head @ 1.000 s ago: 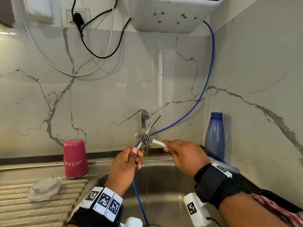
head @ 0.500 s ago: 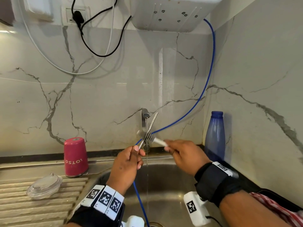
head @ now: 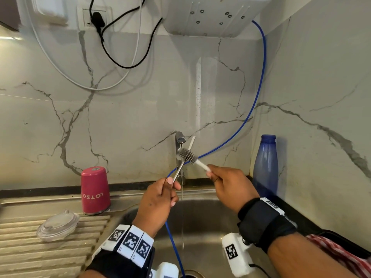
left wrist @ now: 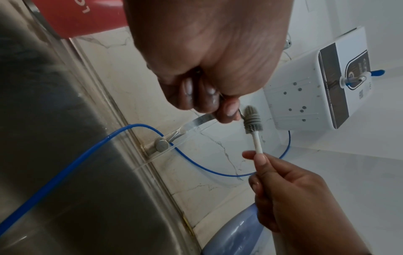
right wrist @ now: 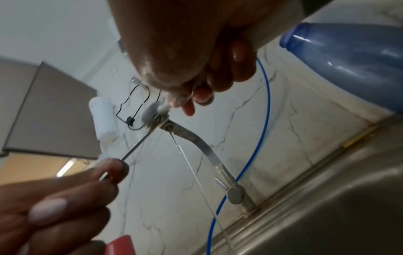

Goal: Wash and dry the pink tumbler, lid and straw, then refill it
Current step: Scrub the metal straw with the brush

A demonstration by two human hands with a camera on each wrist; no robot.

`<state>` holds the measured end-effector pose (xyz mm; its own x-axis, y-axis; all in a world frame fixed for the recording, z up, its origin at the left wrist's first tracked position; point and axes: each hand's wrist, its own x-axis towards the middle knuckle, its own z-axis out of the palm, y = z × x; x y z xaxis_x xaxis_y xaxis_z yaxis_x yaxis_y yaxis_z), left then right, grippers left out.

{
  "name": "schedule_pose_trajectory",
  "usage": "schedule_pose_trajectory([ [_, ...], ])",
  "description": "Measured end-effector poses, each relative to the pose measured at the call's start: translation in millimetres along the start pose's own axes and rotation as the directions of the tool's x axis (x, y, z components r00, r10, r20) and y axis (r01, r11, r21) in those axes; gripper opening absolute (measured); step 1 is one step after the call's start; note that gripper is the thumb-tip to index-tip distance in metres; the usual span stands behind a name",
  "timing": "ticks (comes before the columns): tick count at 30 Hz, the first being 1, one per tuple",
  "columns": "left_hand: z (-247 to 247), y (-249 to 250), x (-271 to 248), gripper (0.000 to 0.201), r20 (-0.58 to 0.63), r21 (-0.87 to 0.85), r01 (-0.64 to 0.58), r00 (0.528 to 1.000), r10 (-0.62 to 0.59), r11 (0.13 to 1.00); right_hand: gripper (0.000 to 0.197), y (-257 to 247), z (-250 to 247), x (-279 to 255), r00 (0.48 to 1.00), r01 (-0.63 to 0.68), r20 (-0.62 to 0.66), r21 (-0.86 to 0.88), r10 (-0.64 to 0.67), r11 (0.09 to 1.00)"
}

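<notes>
My left hand [head: 170, 183] pinches the lower end of a thin metal straw [head: 183, 159], which slants up in front of the tap. My right hand [head: 212, 174] grips the white handle of a small grey bristle brush [head: 187, 154]; its bristles lie across the straw's upper part. In the right wrist view the straw [right wrist: 139, 143] meets the brush [right wrist: 152, 113] just beside the tap spout. The pink tumbler [head: 95, 190] stands upside down on the counter to the left. Its clear lid [head: 58, 225] lies on the ribbed drainboard.
The tap [head: 180, 139] runs a thin stream of water [head: 182, 217] into the steel sink [head: 200, 227]. A blue bottle [head: 265, 167] stands in the right corner. A blue tube [head: 259, 77] runs from the white wall unit [head: 210, 15] down into the sink.
The brush has slid up along the straw and a little to the right. The straw now stands slightly steeper. Tumbler and lid have not moved.
</notes>
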<state>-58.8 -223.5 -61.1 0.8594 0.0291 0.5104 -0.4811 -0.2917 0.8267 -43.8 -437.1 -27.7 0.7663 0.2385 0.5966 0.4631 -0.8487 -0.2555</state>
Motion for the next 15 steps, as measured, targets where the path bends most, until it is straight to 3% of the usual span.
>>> schedule_pose_trajectory([
  [3,-2,-1,0,0.042,-0.030,-0.018,-0.012,0.999,0.011,1.000,0.032,-4,6,-5,0.981,0.133,0.136,0.052,-0.139,0.990],
  [7,-2,-2,-1,0.039,0.010,0.029,-0.032,0.999,0.032,0.999,0.026,10,0,3,0.998,-0.033,-0.056,0.055,0.036,0.998],
  [11,-1,-1,-1,0.035,-0.013,0.031,-0.048,0.999,0.048,0.998,0.034,1,2,-4,0.986,0.116,0.119,0.037,-0.120,0.993],
  [13,-4,-2,-1,0.028,-0.015,0.072,-0.063,0.998,0.064,0.995,0.030,5,0,1,0.999,0.033,0.029,-0.009,-0.033,0.999],
  [15,-5,-2,-1,0.023,-0.002,0.113,-0.071,0.997,0.072,0.991,0.026,13,-4,4,0.985,-0.124,-0.114,0.064,0.131,0.990],
])
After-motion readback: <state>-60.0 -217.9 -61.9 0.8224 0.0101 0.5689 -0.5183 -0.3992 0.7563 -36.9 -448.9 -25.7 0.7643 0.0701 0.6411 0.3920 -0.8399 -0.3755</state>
